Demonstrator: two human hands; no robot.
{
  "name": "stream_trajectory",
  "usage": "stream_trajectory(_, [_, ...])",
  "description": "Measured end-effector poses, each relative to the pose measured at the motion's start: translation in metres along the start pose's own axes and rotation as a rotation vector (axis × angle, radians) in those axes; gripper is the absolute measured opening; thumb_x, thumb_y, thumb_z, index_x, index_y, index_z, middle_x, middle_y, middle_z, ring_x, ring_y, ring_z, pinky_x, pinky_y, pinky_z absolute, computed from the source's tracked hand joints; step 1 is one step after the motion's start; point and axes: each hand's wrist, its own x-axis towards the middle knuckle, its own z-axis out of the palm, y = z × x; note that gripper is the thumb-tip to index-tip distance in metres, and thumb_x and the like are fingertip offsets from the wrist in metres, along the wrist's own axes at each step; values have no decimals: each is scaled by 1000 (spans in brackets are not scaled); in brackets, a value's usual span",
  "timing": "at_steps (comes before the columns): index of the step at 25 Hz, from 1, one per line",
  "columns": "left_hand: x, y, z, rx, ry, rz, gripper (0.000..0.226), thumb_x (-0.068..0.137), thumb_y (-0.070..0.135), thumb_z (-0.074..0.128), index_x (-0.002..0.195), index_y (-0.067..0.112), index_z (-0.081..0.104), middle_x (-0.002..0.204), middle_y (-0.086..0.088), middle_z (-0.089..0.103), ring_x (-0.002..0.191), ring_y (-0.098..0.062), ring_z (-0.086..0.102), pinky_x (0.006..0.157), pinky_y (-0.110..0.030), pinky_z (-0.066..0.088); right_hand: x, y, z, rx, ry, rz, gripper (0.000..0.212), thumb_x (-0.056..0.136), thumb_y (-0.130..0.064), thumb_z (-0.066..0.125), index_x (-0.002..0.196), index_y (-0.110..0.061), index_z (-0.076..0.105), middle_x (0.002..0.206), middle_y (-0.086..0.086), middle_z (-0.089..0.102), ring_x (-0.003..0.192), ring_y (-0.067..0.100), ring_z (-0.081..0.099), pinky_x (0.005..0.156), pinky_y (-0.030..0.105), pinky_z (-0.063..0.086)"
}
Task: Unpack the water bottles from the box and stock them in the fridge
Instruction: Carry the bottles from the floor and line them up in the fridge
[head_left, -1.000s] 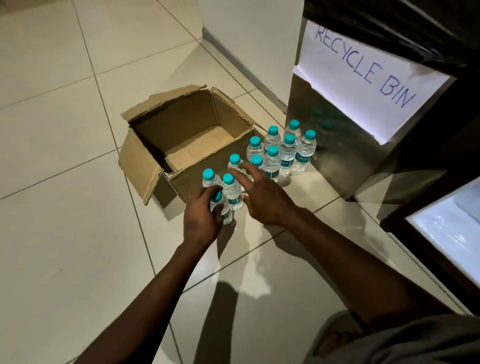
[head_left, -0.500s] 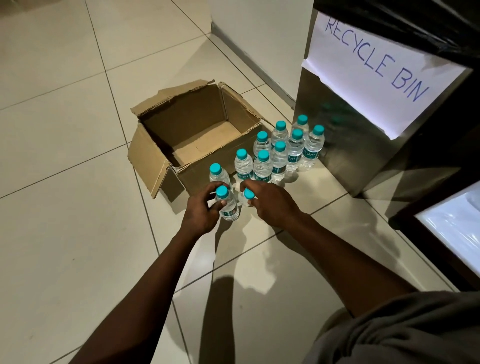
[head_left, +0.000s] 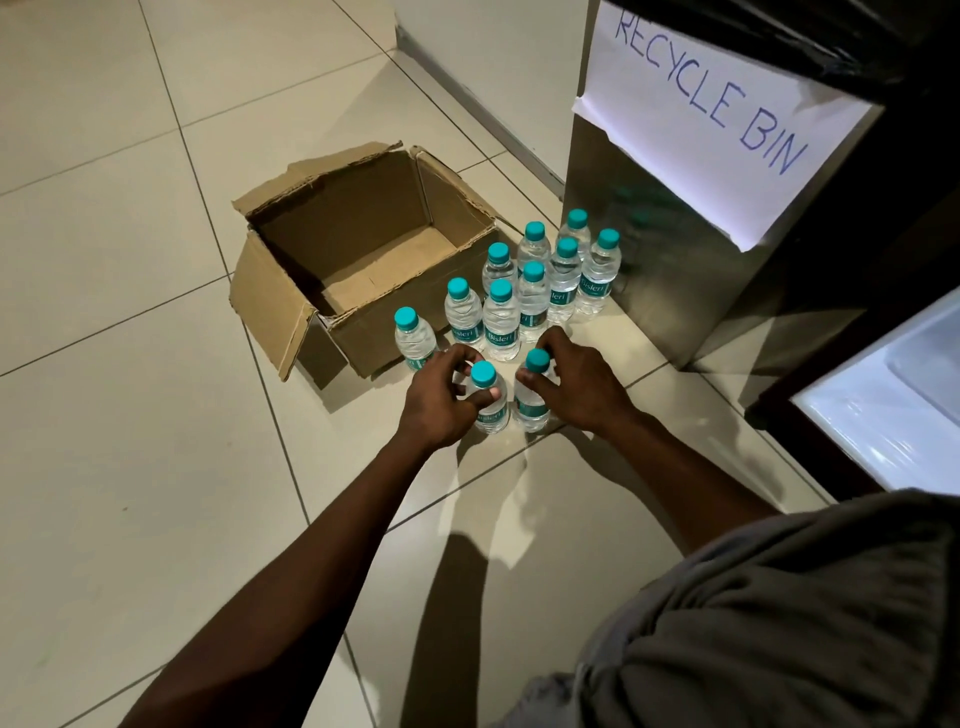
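The left hand (head_left: 441, 402) curls round one bottle (head_left: 488, 402) on the floor (head_left: 156, 467); the right hand (head_left: 582, 387) grips another bottle (head_left: 531, 397), seemingly at its shoulder, beside the box (head_left: 358, 260).

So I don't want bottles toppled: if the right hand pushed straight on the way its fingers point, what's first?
Probably the Bisleri bottle standing just beyond the bottle that the right hand grips; depth is unclear.

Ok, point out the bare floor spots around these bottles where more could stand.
Free: the tiles left of the cardboard box, and the floor nearer you, behind both hands. Crowded: the strip between the box and the recycle bin, packed with water bottles.
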Motion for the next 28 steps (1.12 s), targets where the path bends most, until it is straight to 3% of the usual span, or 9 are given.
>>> stream_trajectory(4, [1, -4, 8, 26, 8, 8, 41, 84, 35, 76, 121, 25, 59, 118, 1, 60, 103, -17, 59, 88, -39, 57, -3, 10, 1, 84, 24, 43, 41, 88, -41, 73, 114, -19, 50, 112, -2, 61, 98, 16, 60, 81, 31, 53])
stream_trajectory(7, [2, -7, 8, 27, 6, 2, 41, 84, 36, 77, 121, 25, 60, 118, 2, 61, 102, -15, 60, 89, -38, 57, -3, 17, -6, 294, -77, 12, 35, 86, -10, 75, 116, -20, 62, 126, -1, 60, 118, 18, 58, 102, 34, 51])
stream_trajectory(9, [1, -8, 9, 26, 9, -6, 43, 83, 36, 77, 121, 25, 61, 118, 2, 61, 102, -15, 60, 89, -38, 57, -3, 19, -14, 388, -119, 44, 41, 82, 4, 71, 113, -23, 67, 127, -3, 58, 120, 16, 55, 105, 35, 49])
stream_trajectory(14, [-3, -8, 17, 35, 49, 11, 46, 82, 39, 78, 122, 24, 61, 116, 1, 60, 99, -15, 60, 87, -38, 58, -10, 28, -12, 308, -102, 85, 45, 81, -36, 81, 122, -25, 68, 131, -5, 60, 115, 15, 58, 94, 33, 54])
stream_trajectory(18, [-5, -6, 18, 27, 48, 17, 46, 81, 41, 78, 120, 26, 61, 114, 2, 61, 96, -15, 61, 86, -39, 58, -11, 30, -10, 360, -25, 67, 46, 86, -29, 78, 129, -21, 64, 122, -5, 61, 109, 14, 59, 85, 20, 51])
stream_trajectory(23, [-10, -1, 21, -6, 31, -5, 50, 77, 46, 80, 119, 28, 59, 111, 3, 60, 88, -16, 64, 79, -41, 59, -13, 38, -11, 377, -82, 55, 38, 87, -26, 76, 123, -23, 63, 125, -6, 63, 117, 18, 60, 101, 37, 52])
stream_trajectory(28, [-15, 1, 23, -57, -13, -7, 49, 79, 45, 80, 119, 29, 58, 117, 6, 62, 90, -16, 64, 81, -40, 58, -24, 46, -5, 380, -102, 31, 45, 92, -28, 70, 136, -27, 58, 139, -3, 59, 126, 18, 55, 103, 36, 50])
